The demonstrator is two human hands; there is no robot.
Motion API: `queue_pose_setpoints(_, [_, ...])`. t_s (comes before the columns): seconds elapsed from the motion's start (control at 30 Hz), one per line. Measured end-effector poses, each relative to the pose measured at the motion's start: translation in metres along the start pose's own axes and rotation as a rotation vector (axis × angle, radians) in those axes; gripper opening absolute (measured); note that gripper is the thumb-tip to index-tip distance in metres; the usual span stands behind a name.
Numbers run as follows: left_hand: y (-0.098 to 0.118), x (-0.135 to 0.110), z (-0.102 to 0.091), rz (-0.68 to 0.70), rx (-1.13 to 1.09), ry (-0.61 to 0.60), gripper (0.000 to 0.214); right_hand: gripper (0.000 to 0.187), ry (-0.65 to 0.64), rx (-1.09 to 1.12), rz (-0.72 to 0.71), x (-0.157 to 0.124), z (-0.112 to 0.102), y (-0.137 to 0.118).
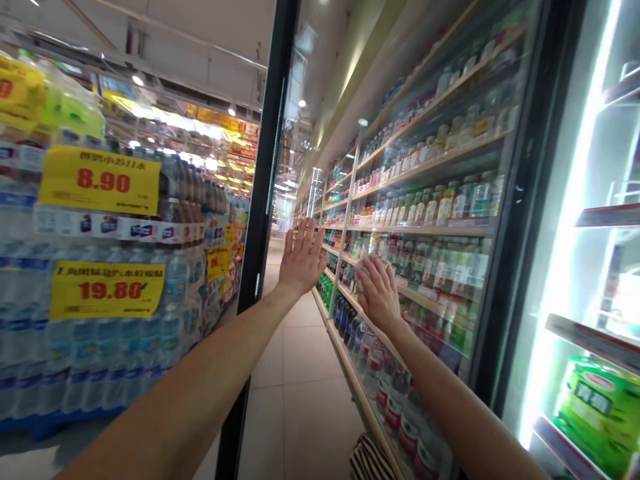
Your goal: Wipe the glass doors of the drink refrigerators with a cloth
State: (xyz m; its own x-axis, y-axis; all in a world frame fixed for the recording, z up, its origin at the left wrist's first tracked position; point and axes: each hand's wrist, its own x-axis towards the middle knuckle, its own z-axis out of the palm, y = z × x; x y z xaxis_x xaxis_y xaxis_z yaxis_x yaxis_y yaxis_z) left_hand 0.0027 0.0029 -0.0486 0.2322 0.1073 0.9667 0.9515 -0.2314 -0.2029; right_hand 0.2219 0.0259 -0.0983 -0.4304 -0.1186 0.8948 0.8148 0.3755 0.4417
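Observation:
An open glass cooler door [273, 133] with a black frame stands in front of me. My left hand [303, 257] lies flat against the glass, fingers stretched out and holding nothing. To its right, my right hand [379, 293] is pressed to the same pane with its fingers bent over a pale, crumpled cloth [361, 268]. Most of the cloth is hidden under the fingers. Rows of bottled drinks [430, 207] on shelves show in or through the glass behind both hands.
Stacked packs of bottled water [115, 340] with yellow price signs [100, 180] stand at the left. On the right is a lit cooler with shelves [605, 215] and a green package [590, 407]. Pale floor tiles [305, 373] and something black-and-white striped [371, 459] show below.

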Motion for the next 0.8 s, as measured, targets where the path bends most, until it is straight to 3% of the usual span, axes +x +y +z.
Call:
queue_pose_setpoints(0.03, [0.0, 0.0, 0.0, 0.002, 0.003, 0.003, 0.057, 0.046, 0.02, -0.006, 0.03, 0.002, 0.0, 0.003])
queue_pose_setpoints(0.17, [-0.001, -0.001, 0.002, -0.002, 0.0, 0.006, 0.058, 0.047, 0.282, -0.076, 0.406, 0.018, 0.006, 0.015])
queue_pose_setpoints(0.2, [-0.001, 0.0, 0.002, -0.004, -0.004, 0.004, 0.058, 0.047, 0.31, -0.081, 0.442, 0.02, 0.007, 0.012])
queue_pose_setpoints(0.27, [0.0, 0.0, 0.002, -0.009, -0.009, -0.002, 0.058, 0.046, 0.248, -0.06, 0.346, 0.02, 0.01, -0.001])
queue_pose_setpoints(0.4, [0.0, 0.0, 0.0, -0.006, -0.011, 0.003, 0.057, 0.043, 0.021, 0.017, -0.077, 0.016, 0.009, -0.02])
queue_pose_setpoints(0.47, [0.0, 0.0, 0.001, 0.001, 0.0, 0.009, 0.057, 0.043, 0.039, -0.001, -0.068, 0.021, 0.008, -0.013])
queue_pose_setpoints(0.57, [-0.001, -0.001, 0.002, 0.008, 0.026, 0.001, 0.058, 0.046, 0.19, -0.061, 0.222, 0.033, 0.008, 0.005])
queue_pose_setpoints(0.63, [-0.001, -0.002, 0.002, 0.01, 0.039, -0.005, 0.059, 0.048, 0.212, -0.059, 0.294, 0.036, 0.008, 0.007])
queue_pose_setpoints(0.8, [0.0, -0.001, 0.0, 0.022, 0.058, 0.021, 0.055, 0.046, -0.05, 0.075, -0.15, 0.027, 0.007, -0.014])
